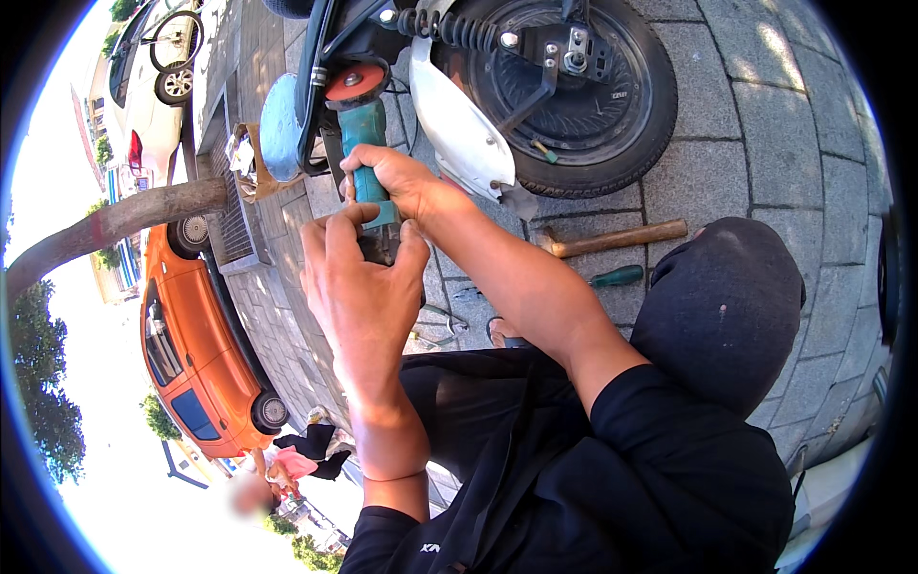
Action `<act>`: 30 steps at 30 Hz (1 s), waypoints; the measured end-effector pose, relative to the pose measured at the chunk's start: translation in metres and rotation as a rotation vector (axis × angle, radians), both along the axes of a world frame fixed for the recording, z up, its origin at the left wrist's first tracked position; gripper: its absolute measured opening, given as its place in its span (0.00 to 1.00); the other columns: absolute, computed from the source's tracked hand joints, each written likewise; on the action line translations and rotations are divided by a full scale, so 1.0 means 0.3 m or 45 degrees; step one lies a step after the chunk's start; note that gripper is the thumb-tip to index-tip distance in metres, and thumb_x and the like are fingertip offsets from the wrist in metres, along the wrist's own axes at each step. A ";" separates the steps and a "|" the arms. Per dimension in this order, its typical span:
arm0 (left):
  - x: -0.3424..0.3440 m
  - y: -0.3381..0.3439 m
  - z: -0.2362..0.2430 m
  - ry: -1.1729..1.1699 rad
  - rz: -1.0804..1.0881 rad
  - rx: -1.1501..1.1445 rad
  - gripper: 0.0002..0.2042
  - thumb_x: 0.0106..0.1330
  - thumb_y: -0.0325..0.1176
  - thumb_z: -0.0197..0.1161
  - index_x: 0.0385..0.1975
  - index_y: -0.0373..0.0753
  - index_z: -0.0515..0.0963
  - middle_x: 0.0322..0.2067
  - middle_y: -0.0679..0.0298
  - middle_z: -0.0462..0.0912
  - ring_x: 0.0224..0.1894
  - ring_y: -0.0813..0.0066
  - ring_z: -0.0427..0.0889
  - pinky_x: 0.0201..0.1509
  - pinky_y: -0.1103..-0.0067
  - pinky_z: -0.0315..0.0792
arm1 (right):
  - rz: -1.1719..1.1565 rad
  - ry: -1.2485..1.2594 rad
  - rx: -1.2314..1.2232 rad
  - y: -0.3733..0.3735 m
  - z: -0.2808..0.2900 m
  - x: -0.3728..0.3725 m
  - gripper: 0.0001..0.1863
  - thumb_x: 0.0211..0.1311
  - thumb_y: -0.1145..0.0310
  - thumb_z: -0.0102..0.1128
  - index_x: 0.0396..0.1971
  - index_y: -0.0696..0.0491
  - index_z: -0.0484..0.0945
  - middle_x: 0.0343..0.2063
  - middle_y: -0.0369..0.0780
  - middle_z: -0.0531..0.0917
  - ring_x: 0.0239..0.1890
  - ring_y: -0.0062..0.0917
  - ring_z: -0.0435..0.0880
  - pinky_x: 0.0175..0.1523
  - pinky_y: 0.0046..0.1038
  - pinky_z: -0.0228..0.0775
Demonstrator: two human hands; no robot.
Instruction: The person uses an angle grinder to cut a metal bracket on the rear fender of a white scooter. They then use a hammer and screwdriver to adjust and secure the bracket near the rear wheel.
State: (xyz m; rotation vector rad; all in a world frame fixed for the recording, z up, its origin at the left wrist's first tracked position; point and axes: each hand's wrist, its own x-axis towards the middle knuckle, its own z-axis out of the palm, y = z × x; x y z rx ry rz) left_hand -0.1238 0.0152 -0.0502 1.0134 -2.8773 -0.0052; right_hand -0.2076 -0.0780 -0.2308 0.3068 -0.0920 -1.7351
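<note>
A teal angle grinder (361,129) with a red disc (346,84) points up and away from me, beside the scooter's dark metal frame (316,86). My right hand (406,187) is closed round the middle of the grinder's body. My left hand (354,268) grips the darker rear end, fingers curled over it; whether the disc touches anything I cannot tell. A white curved fender (464,134) lies along the scooter's black wheel (645,120), right of the grinder, and a light blue panel (280,129) stands just left of it.
A wooden-handled hammer (622,234), a green-handled screwdriver (617,276) and pliers (440,320) lie on the paving (708,182). A cardboard box (253,163) sits by a tree trunk (153,210). An orange car (196,354), a white car (143,110) and another person (296,461) are at the left.
</note>
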 end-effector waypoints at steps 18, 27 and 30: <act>-0.007 0.016 -0.027 -0.018 -0.031 -0.068 0.20 0.58 0.39 0.76 0.48 0.38 0.84 0.45 0.52 0.80 0.46 0.49 0.84 0.53 0.59 0.76 | 0.017 0.080 -0.073 0.004 -0.047 -0.002 0.12 0.64 0.69 0.66 0.40 0.58 0.73 0.28 0.42 0.81 0.27 0.26 0.82 0.35 0.31 0.80; -0.005 0.017 -0.025 -0.003 -0.042 -0.052 0.20 0.58 0.39 0.76 0.47 0.38 0.84 0.44 0.51 0.80 0.47 0.46 0.83 0.53 0.59 0.76 | 0.007 0.058 -0.115 0.009 -0.051 -0.001 0.12 0.64 0.69 0.66 0.40 0.58 0.73 0.28 0.42 0.81 0.27 0.26 0.83 0.37 0.31 0.80; 0.000 0.014 -0.030 -0.002 -0.048 -0.067 0.20 0.58 0.39 0.76 0.47 0.37 0.84 0.44 0.51 0.80 0.47 0.47 0.84 0.53 0.59 0.76 | 0.013 0.072 -0.113 -0.001 -0.061 0.004 0.13 0.64 0.69 0.66 0.40 0.58 0.73 0.28 0.42 0.81 0.27 0.27 0.83 0.37 0.31 0.81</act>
